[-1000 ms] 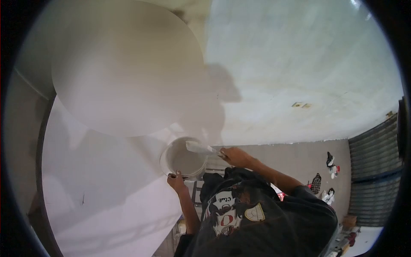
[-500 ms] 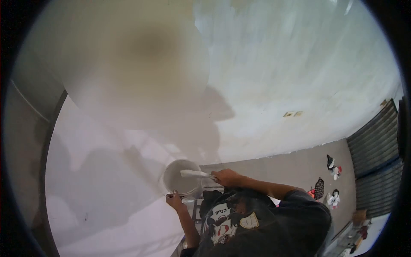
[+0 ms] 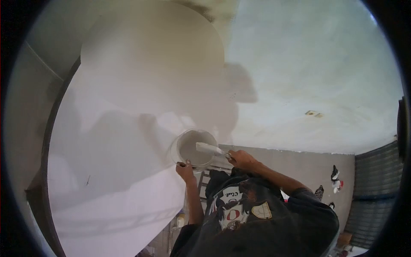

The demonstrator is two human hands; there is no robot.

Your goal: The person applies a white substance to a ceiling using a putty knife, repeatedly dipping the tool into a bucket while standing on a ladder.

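Observation:
My left hand (image 3: 185, 171) is closed on the near rim of a pale plastic bucket (image 3: 174, 150). Whitish paint appears to coat the inside of the bucket. In my right hand (image 3: 242, 159) is the handle of a paintbrush (image 3: 207, 148). Its flat white head points left, over the bucket's mouth. Whether the brush touches the bucket's rim or contents, I cannot tell.
A wall ahead is whiter on the left (image 3: 115, 150) and patchy greenish on the right (image 3: 299, 55). It carries a socket plate (image 3: 314, 114). Ladder-like bars (image 3: 204, 180) show below the bucket. Shoes (image 3: 336, 180) lie on the floor near a ribbed shutter (image 3: 374, 184).
The bucket, brush and both hands now appear higher and slightly to the right in view, as the camera has shifted. Both grips look the same.

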